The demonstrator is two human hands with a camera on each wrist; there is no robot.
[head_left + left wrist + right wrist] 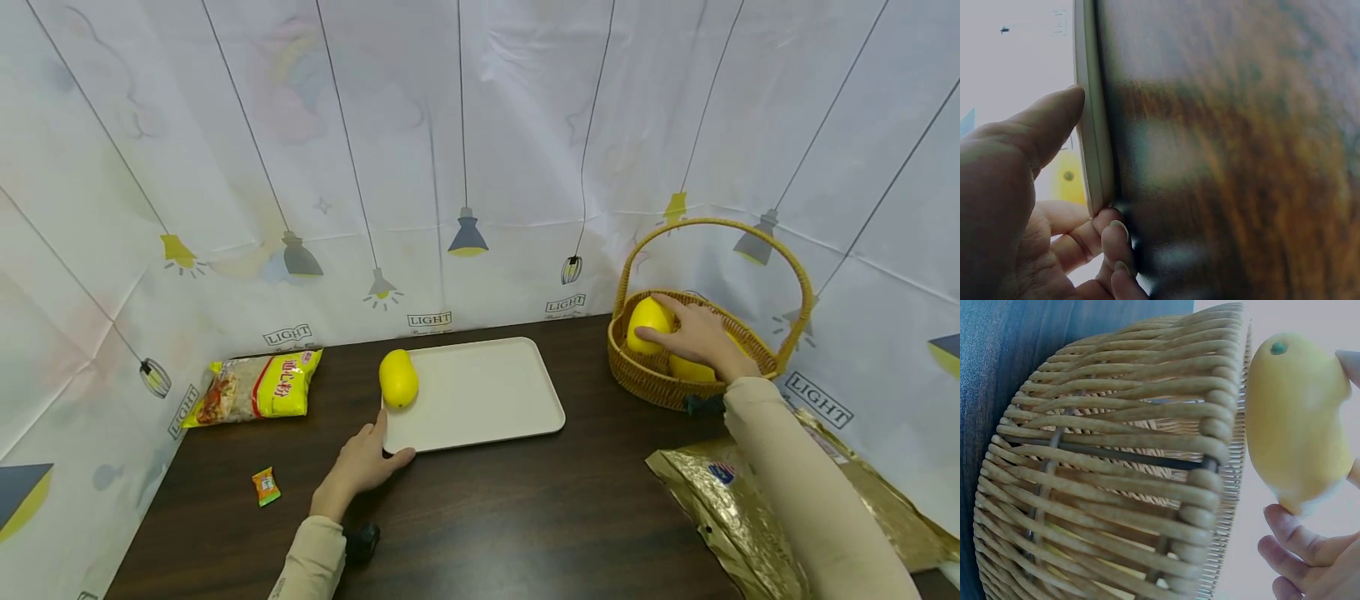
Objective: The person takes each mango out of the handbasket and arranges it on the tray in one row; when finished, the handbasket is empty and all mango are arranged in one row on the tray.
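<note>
A yellow mango (pixel 649 323) with a green stem spot is in my right hand (pixel 701 337), pinched between thumb and fingers. The right wrist view shows this mango (pixel 1297 419) beside the wicker basket's rim (pixel 1210 450). More yellow fruit (pixel 692 369) lies inside the basket (pixel 637 383), partly hidden by my hand. My left hand (pixel 362 461) grips the near left corner of a white tray (pixel 480 392), its thumb (pixel 1054 122) along the front edge and other fingers around the corner. Another yellow mango (pixel 398 379) lies at the tray's left end.
A yellow food bag (pixel 258 387) lies at the back left, with a small orange-and-green wrapped snack (pixel 266 486) in front of it. Below my right arm is a large gold bag (pixel 720 492). The basket's tall handle (pixel 712 222) arches above it. A printed curtain (pixel 510 167) backs the dark table.
</note>
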